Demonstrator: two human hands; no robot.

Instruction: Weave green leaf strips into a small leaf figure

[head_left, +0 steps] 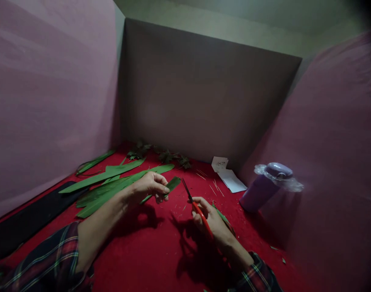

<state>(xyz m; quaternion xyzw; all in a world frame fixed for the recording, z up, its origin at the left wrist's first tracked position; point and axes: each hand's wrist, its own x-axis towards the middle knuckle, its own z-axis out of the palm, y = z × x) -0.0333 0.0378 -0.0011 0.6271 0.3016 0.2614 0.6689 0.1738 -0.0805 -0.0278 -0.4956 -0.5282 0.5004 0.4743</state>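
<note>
Pinched between the thumb and fingers of my left hand [153,186] is a small piece of green leaf [173,183], its free end pointing right. My right hand [210,217] is closed around the orange-red handles of a pair of scissors [203,217]. The dark blades point up and left, and their tips lie just right of the leaf piece, apparently apart from it. Long green leaves [112,191] lie flat behind and left of my left hand. Partly hidden behind my right hand is another green leaf [223,217].
A purple bin [260,192] with a plastic liner stands at the right. White papers [232,180] and several thin sticks [216,187] lie at the back. Leafy sprigs [167,156] line the rear wall. A black strip [36,215] lies left on the red cloth [137,259]. Walls enclose three sides.
</note>
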